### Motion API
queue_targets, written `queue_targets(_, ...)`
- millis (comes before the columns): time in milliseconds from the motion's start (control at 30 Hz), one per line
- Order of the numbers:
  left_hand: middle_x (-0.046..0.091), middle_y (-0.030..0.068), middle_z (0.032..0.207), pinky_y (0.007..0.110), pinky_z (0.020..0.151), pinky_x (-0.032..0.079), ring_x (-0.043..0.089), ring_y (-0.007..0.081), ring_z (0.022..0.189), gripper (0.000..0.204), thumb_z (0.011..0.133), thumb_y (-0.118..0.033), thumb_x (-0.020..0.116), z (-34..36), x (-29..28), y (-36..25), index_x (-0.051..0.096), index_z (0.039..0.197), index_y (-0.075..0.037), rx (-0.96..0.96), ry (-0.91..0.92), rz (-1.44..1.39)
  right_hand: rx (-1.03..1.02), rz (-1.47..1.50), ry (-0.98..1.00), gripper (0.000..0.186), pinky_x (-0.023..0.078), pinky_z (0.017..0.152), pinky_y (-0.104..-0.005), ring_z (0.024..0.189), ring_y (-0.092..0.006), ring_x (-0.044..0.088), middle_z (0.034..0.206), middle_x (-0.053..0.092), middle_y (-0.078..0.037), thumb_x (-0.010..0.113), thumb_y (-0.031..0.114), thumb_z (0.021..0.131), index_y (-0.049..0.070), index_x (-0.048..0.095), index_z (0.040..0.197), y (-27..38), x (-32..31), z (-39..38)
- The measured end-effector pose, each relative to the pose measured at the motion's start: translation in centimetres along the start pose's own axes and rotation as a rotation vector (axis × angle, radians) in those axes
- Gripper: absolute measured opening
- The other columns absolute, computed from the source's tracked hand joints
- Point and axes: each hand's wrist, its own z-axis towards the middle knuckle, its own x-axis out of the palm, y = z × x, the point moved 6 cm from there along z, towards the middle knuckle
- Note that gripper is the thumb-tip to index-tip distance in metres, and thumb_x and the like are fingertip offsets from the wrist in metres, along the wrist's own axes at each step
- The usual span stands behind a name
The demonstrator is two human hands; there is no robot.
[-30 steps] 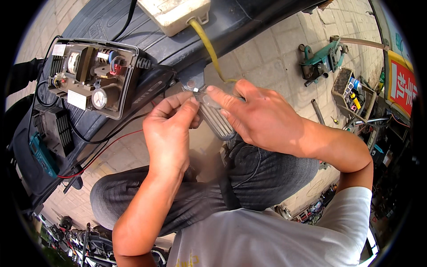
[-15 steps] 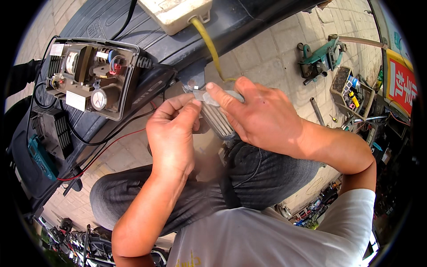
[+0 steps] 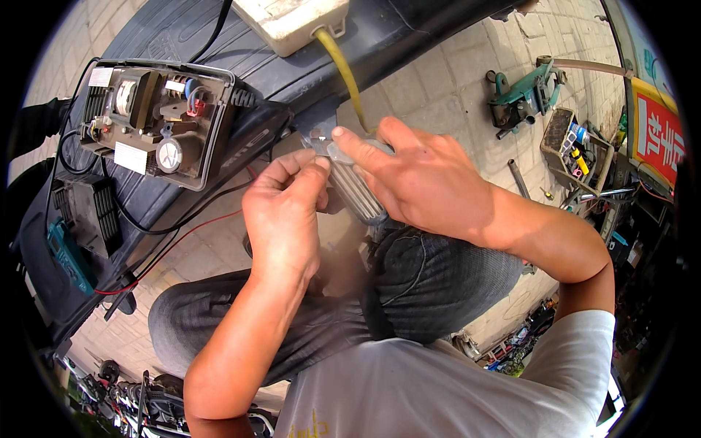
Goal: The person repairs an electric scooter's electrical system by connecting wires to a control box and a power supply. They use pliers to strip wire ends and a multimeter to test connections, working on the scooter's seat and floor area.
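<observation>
My left hand [image 3: 286, 191] is closed, thumb and forefinger pinched at the upper end of a ribbed grey metal piece [image 3: 353, 191]; whatever lies in the pinch is too small to make out. My right hand [image 3: 427, 175] curls from the other side around a translucent plastic piece [image 3: 342, 155], its forefinger stretched along the top. The ribbed piece slants down between the hands, above my knees, and its right side is partly covered by the right fingers. A yellow cable [image 3: 343, 69] runs down behind the right fingertips.
An opened charger-like case [image 3: 207, 164] with exposed electronics lies on the black footboard [image 3: 270, 47] at left. Beside it are a finned black cover [image 3: 86, 208] and a teal device [image 3: 69, 257]. A white box [image 3: 292, 25] sits above. Rightward stand a green floor jack [image 3: 522, 95] and a tool tray [image 3: 562, 150].
My right hand has shifted slightly left and up, its forefinger tip now higher over the plastic piece. The left hand stays nearly in place, still pinching.
</observation>
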Motion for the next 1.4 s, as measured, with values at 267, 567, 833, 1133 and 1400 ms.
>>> queue_targets(267,0.059,0.0025,0.074,0.024,0.061,0.041,0.049,0.0105,0.063,0.012,0.084,-0.004,0.067,0.2,-0.2,0.1,0.065,0.094,0.004,-0.016,-0.001,-0.009,-0.025,0.074,-0.153,0.043,0.052,0.054,-0.0402,0.069,-0.0307,0.065,0.087,0.056,-0.015,0.063,0.019,0.084,0.008,0.061,0.125,-0.9,-0.3,-0.8)
queue_targets(567,0.061,0.0014,0.078,0.021,0.062,0.042,0.05,0.0069,0.066,0.015,0.086,-0.007,0.068,0.0,0.0,-0.1,0.065,0.095,0.005,0.156,-0.011,0.171,-0.009,0.1,-0.055,0.05,0.051,0.054,-0.0399,0.059,-0.0292,0.058,0.087,0.054,-0.011,0.065,0.017,0.086,0.013,0.054,0.134,-0.4,0.1,-1.5)
queue_targets(833,0.061,0.0017,0.079,0.021,0.063,0.043,0.051,0.0066,0.067,0.015,0.087,-0.007,0.067,-0.1,0.3,-0.5,0.065,0.095,0.005,0.174,-0.006,0.203,0.02,0.11,-0.026,0.049,0.052,0.056,-0.0408,0.062,-0.0313,0.059,0.091,0.054,-0.013,0.064,0.017,0.087,0.012,0.054,0.134,-0.5,0.3,-1.6)
queue_targets(1133,0.063,0.0023,0.082,0.021,0.067,0.046,0.053,0.0062,0.071,0.016,0.088,-0.007,0.066,-0.2,0.3,-0.5,0.065,0.097,0.006,0.179,0.002,0.218,0.043,0.153,0.004,0.042,0.053,0.06,-0.0435,0.071,-0.035,0.066,0.086,0.058,-0.02,0.06,0.017,0.087,0.004,0.059,0.127,-0.2,0.0,-1.4)
queue_targets(1400,0.061,0.0021,0.077,0.022,0.059,0.04,0.048,0.0071,0.064,0.013,0.086,-0.006,0.067,-0.1,0.5,-0.4,0.066,0.093,0.005,0.171,-0.029,0.189,0.049,0.074,-0.003,0.05,0.052,0.058,-0.042,0.064,-0.0312,0.061,0.089,0.053,-0.014,0.064,0.015,0.085,0.01,0.054,0.134,-0.1,0.4,-1.4)
